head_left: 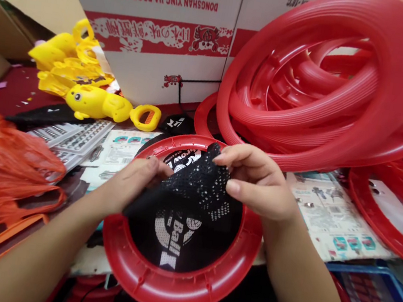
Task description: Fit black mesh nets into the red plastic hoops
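While the left hand (pixel 131 182) grips the lower edge of a black mesh fabric (pixel 201 187) at frame centre, right hand (pixel 257 184) pinching its upper fold, fabric bunched over a red ring (pixel 174 285) on the surface (pixel 17 89), stacked red rings (pixel 329 79) upper right, yellow toys (pixel 91 100) upper left

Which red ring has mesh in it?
The red ring lying flat under the left hand and right hand, which pinch its black mesh; piled rings behind are bare.
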Tool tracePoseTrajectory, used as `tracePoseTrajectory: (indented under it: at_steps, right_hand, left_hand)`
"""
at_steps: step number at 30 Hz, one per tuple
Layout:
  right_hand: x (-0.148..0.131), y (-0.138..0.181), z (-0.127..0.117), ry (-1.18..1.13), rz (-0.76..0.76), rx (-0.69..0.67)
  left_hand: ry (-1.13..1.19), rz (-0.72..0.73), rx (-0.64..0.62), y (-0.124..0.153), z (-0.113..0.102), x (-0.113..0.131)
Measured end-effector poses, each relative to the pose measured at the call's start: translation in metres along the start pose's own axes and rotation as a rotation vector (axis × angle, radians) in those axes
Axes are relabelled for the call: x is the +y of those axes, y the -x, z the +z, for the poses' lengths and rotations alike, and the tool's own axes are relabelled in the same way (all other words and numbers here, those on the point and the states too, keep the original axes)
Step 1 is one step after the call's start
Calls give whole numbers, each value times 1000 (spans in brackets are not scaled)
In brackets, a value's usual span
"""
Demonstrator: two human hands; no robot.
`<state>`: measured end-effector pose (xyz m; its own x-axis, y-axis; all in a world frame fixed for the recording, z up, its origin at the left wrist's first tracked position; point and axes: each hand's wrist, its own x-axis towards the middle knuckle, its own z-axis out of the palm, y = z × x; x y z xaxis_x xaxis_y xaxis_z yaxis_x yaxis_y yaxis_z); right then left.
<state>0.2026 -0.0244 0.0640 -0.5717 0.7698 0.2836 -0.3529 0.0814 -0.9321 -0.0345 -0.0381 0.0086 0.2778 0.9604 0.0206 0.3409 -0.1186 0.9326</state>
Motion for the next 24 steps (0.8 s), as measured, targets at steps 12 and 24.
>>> tracePoseTrajectory:
  at_steps: [12,24]
  right_hand:
    - [0,-1,-4,-21,55,-337]
    - [4,-7,0,843,19,-23]
  left_hand:
    - [798,-362,-229,-6,14,6]
    - [778,72,15,0,8,15]
